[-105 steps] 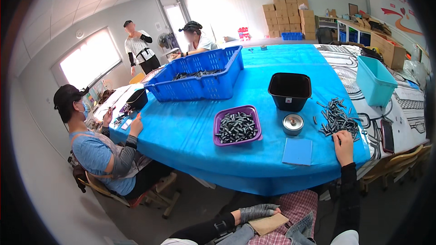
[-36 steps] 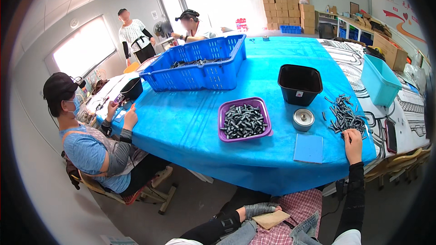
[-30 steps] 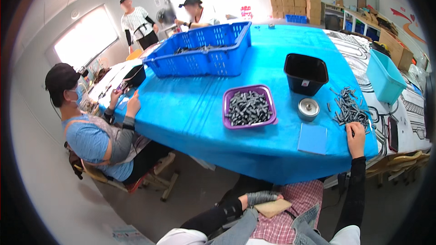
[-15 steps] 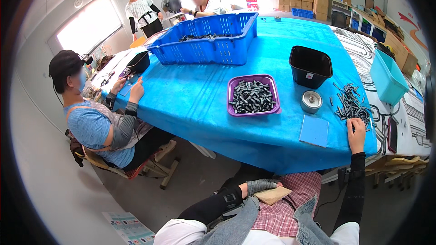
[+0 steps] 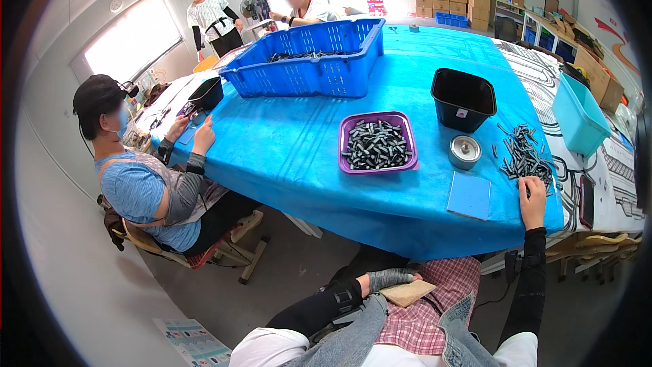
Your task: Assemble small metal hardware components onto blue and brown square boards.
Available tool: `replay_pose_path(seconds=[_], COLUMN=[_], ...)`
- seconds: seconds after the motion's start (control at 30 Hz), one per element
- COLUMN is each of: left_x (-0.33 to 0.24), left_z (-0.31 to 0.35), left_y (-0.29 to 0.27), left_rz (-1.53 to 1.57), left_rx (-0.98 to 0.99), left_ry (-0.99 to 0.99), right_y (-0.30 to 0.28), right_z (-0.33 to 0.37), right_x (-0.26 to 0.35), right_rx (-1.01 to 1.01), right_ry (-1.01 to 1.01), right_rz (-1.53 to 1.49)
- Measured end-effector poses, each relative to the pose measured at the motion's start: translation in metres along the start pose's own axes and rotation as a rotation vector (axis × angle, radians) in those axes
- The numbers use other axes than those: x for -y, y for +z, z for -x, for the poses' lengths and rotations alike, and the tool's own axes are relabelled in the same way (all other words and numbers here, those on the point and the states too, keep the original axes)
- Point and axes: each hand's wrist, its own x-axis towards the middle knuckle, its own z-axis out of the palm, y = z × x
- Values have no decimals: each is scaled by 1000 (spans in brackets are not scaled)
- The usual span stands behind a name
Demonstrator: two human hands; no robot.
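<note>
As I view it remotely, the pile of short dark pieces (image 5: 523, 153) lies at twelve o'clock of the right hand (image 5: 533, 202), presumably for easy reach; the purple tub (image 5: 379, 171), toward ten, seems to keep similar pieces from scattering. The sleeved right forearm (image 5: 533, 265) rises from six, fingers bent down at the pile's edge; whether they pinch a piece, I cannot tell. Left hand (image 5: 396, 277): low, against a tan board (image 5: 407, 293), its grip unclear.

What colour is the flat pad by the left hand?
Light tan; the flat pad by the left hand shows best in the head view.
</note>
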Motion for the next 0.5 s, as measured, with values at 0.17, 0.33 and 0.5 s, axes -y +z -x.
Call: replay_pose_path(seconds=[0.17,0.33,0.5], left_x=[1,-22,-24], left_z=[-3,19,58], left_y=[-5,8,8], left_rz=[10,-24,83], left_rx=[40,-45,-235], left_ry=[-20,55,75], right_y=[-10,-173,-201], right_z=[-8,-162,-171], right_x=[2,-41,28], right_rx=[-197,-82,82], right_ry=[25,-317,-480], right_rz=[-86,-224,-169])
